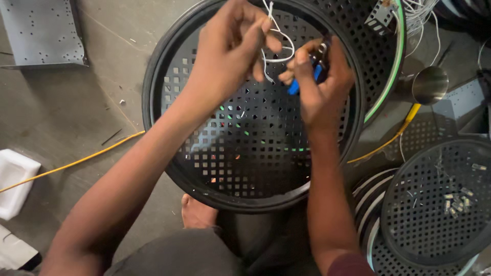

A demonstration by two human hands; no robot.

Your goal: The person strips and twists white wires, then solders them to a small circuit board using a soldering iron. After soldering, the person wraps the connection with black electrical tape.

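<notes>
My left hand (230, 48) pinches a thin white wire (279, 43) that loops between both hands. My right hand (319, 84) grips a small tool with blue handles (296, 84), its dark head near the wire. Both hands hover over a round black perforated panel (255, 148) with a raised rim, lying flat in front of me. Coloured bits show through its square holes. My bare foot (197, 212) rests under its near edge.
More round perforated panels (434, 204) stack at the right, one holding several small metal pieces (458, 202). A yellow cable (71, 163) crosses the floor. A steel cup (429, 84), a grey drilled metal plate (43, 30) and white foam (15, 179) lie around.
</notes>
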